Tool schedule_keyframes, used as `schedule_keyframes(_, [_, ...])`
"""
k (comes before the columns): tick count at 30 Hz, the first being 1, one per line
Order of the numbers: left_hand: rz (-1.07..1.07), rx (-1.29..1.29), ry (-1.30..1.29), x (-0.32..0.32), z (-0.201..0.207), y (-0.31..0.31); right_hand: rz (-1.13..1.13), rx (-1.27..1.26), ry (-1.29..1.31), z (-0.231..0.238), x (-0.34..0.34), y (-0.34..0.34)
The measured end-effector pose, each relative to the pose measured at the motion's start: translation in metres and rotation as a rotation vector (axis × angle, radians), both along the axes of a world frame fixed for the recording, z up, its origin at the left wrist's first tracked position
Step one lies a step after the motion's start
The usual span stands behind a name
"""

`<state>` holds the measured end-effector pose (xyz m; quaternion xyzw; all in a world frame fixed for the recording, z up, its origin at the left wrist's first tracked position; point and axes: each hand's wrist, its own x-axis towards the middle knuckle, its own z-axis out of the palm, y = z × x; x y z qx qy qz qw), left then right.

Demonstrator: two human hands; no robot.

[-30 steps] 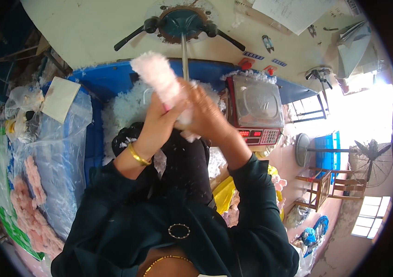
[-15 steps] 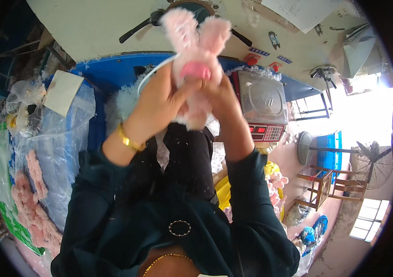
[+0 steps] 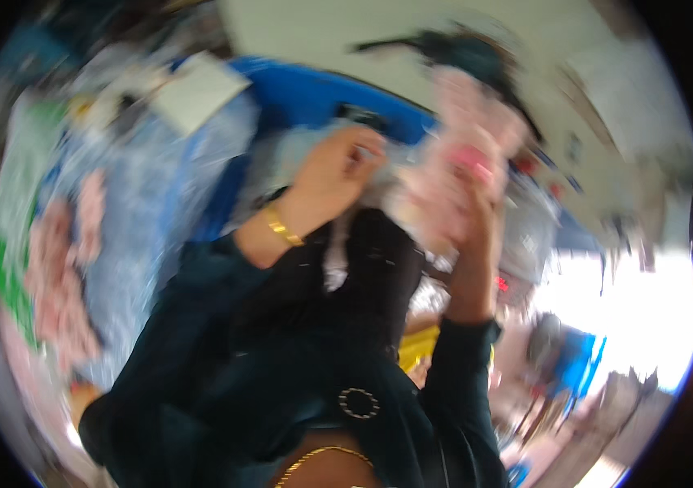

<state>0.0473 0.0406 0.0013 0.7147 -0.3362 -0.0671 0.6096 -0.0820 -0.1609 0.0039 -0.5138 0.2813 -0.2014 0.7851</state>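
Observation:
A fluffy pink plush rabbit [image 3: 436, 187] is in my right hand [image 3: 481, 220], its ears towards the far worktable. The toy and the fingers around it are smeared by motion. A brighter pink patch shows on its front. Apart from the toy, my left hand [image 3: 334, 175] is closed, fingertips curled in towards the thumb. Whatever it may hold is hidden. Beneath it lies white fluff [image 3: 289, 154] beside the blue bin's edge [image 3: 322, 85].
Pink plush pieces [image 3: 58, 281] lie on clear plastic bags [image 3: 139, 211] at left. On the pale worktable [image 3: 306, 32] stands a dark device with handles [image 3: 464, 53]. A scale [image 3: 525, 236] is right of my right hand. A blue crate [image 3: 578, 362] stands farther right.
My left hand has come off the plush rabbit and moved away from it. My right hand keeps the toy, now farther right. The whole view has swung and blurred.

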Motion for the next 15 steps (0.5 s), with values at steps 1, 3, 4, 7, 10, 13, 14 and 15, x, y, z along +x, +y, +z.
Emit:
schedule_keyframes(1, [0.026,0.007,0.02,0.003,-0.019,0.013,-0.036,-0.12,0.06,0.003,-0.01,0.006])
schedule_keyframes(3, [0.141,0.154,-0.012,0.015,-0.047,0.046,-0.088,-0.19,0.14,-0.009,-0.022,-0.003])
schedule_keyframes(4, [0.24,0.274,-0.122,0.023,-0.06,0.075,-0.132,-0.256,0.12,0.015,-0.022,0.03])
schedule_keyframes(7, [0.614,0.444,-0.338,0.052,-0.088,0.167,-0.118,-0.449,0.116,0.0,-0.062,0.031])
schedule_keyframes(10, [1.122,0.816,-0.533,0.103,-0.111,0.29,0.077,-0.829,0.13,-0.004,-0.111,0.003])
schedule_keyframes(13, [1.413,1.261,-0.239,0.108,-0.127,0.417,0.162,-0.993,0.356,-0.006,-0.195,-0.009])
schedule_keyframes(14, [1.344,1.323,-0.034,0.104,-0.129,0.447,0.182,-1.003,0.458,-0.003,-0.229,-0.014])
schedule_keyframes(15, [1.271,1.378,0.172,0.099,-0.132,0.478,0.214,-1.008,0.559,0.001,-0.261,-0.023])
